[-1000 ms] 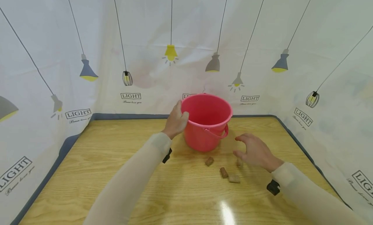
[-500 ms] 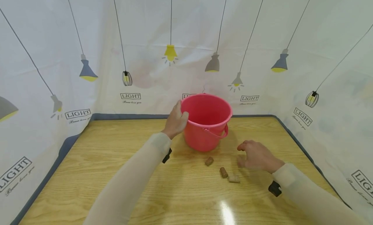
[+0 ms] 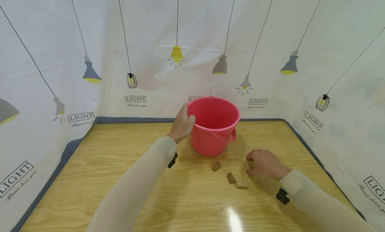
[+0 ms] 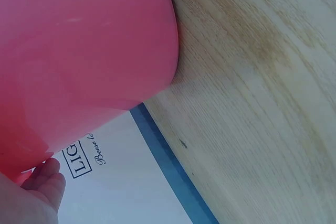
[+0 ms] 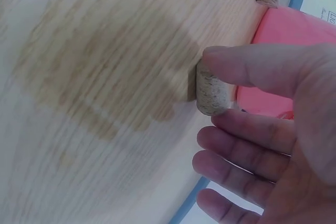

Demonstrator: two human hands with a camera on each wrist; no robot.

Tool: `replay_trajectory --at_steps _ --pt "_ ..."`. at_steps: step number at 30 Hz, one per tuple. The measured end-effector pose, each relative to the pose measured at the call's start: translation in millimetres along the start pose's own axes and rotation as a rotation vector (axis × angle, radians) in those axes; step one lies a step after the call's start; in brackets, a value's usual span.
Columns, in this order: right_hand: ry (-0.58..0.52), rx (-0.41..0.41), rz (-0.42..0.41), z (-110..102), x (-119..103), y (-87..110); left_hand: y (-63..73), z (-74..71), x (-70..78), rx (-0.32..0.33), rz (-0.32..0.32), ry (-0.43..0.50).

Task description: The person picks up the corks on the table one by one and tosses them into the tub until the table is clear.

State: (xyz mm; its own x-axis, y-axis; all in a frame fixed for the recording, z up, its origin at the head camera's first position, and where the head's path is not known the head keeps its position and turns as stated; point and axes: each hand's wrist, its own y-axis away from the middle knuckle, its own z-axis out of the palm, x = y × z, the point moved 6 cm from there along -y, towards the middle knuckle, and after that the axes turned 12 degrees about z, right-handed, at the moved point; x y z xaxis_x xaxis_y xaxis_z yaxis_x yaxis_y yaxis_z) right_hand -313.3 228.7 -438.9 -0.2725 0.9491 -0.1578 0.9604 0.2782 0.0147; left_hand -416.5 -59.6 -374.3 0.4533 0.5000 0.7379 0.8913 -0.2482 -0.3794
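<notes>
A pink plastic bucket [image 3: 207, 142] stands upright on the wooden table with its handle hanging down at the front right. My left hand [image 3: 181, 124] grips the bucket's rim on the left side, thumb toward the inside. To the right of the bucket, my right hand [image 3: 266, 164] is low over the table. In the right wrist view its thumb and index finger pinch a wine cork [image 5: 211, 94] at its two ends, with the other fingers loosely bent. On the table nearby lie a brown cork [image 3: 216, 166], a darker cork [image 3: 231, 178] and a pale cork [image 3: 241, 184].
The wooden table [image 3: 135, 158] has a blue-grey border along its back and sides. Behind it hangs a white cloth [image 3: 156, 31] printed with lamps and lettering, which continues along both sides. A light reflection shows near the table's front.
My right hand has lowered slightly, and its thumb and index finger have closed on the cork at the right. The left hand and the bucket have kept their place.
</notes>
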Motion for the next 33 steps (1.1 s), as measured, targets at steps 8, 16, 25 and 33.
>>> replay_trajectory --at_steps 8,16,25,33 --pt "0.000 0.021 -0.037 0 -1 1.1 0.4 -0.4 1.3 0.003 -0.010 -0.005" --pt "-0.016 0.024 -0.032 -1 -1 2.4 1.5 0.5 3.4 0.000 -0.018 0.000" --pt "-0.068 0.003 0.006 -7 -6 -1.2 2.3 -1.4 2.5 -0.004 -0.016 -0.009" --pt "-0.074 0.082 0.002 -26 -12 -2.9 1.3 -1.1 3.0 -0.006 -0.016 -0.009"
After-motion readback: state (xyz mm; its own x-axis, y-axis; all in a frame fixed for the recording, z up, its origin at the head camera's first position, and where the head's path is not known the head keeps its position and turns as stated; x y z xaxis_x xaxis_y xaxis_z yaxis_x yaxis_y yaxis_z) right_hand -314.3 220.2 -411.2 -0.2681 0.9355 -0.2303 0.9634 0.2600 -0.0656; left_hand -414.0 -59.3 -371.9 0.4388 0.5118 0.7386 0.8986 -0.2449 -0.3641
